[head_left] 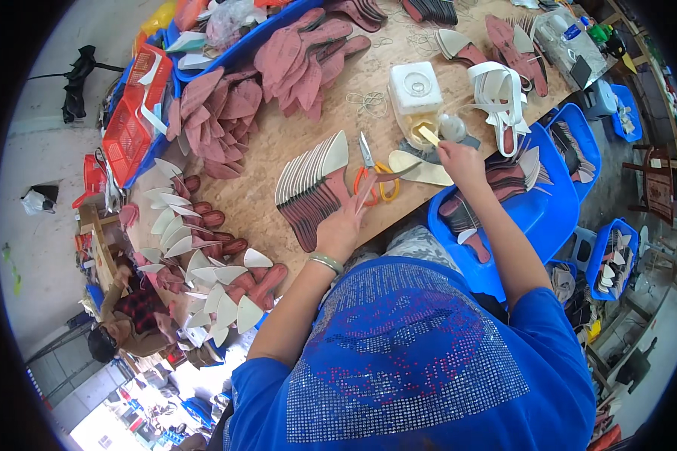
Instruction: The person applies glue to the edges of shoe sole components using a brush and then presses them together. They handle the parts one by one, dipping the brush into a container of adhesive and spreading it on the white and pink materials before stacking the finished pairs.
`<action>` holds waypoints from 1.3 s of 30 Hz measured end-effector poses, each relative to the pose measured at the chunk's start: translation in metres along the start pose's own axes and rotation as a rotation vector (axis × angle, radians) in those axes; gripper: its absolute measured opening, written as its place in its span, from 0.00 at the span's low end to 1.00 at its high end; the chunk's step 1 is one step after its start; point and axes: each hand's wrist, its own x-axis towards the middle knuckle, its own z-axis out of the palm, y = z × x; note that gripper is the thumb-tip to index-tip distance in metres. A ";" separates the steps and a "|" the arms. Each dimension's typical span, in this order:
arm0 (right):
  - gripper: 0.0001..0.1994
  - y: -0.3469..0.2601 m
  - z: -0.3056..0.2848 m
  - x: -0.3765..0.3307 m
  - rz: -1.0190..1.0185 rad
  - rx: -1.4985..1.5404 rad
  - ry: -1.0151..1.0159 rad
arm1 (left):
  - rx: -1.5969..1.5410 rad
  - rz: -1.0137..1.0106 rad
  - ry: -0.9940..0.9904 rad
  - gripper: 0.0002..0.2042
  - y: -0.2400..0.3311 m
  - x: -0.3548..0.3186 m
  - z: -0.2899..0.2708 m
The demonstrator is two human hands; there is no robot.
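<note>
My left hand (342,225) lies along the near side of a fanned stack of reddish shoe insoles (308,199) with cream end pieces, its fingers stretched out. A thin, dark curved strip (400,173) shows just past its fingertips; I cannot make out whether they touch it. Scissors (368,154) with orange handles lie beside these fingers. My right hand (462,164) is closed on a pale yellow flat-handled applicator (429,136), tilted at the mouth of a cut-open white plastic jug (415,90) with amber residue. Below that sits a cream oval piece (421,168).
Loose insoles (301,64) are heaped at the back. Several with white end pieces (222,289) line the left edge. A red basket (132,113) stands far left, blue tubs (530,214) at right, white straps (498,94) back right. Another person (132,319) works at lower left.
</note>
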 end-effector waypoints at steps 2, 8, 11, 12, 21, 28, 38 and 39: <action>0.10 0.004 0.012 0.015 -0.061 -0.069 -0.017 | -0.043 -0.029 0.024 0.18 -0.001 0.008 0.003; 0.09 0.002 0.015 0.025 -0.134 -0.174 -0.065 | -0.884 -0.472 -0.221 0.15 -0.029 0.013 0.029; 0.09 0.010 0.008 0.007 -0.166 -0.170 -0.053 | -1.126 -0.565 -0.227 0.13 -0.016 0.007 0.020; 0.09 0.012 0.008 0.000 -0.174 -0.180 -0.048 | -1.150 -0.575 -0.217 0.13 -0.015 0.005 0.020; 0.12 0.012 0.011 -0.042 0.399 0.626 -0.095 | -1.227 -0.632 -0.181 0.10 -0.007 0.004 0.015; 0.14 0.022 0.012 -0.048 0.183 0.230 0.047 | -1.248 -0.614 -0.193 0.10 -0.012 0.005 0.018; 0.11 -0.015 0.011 -0.135 0.258 0.839 -0.527 | -1.287 -0.632 -0.202 0.10 -0.021 0.007 0.022; 0.11 -0.019 0.013 -0.134 0.226 0.778 -0.509 | -1.292 -0.630 -0.206 0.10 -0.021 0.007 0.022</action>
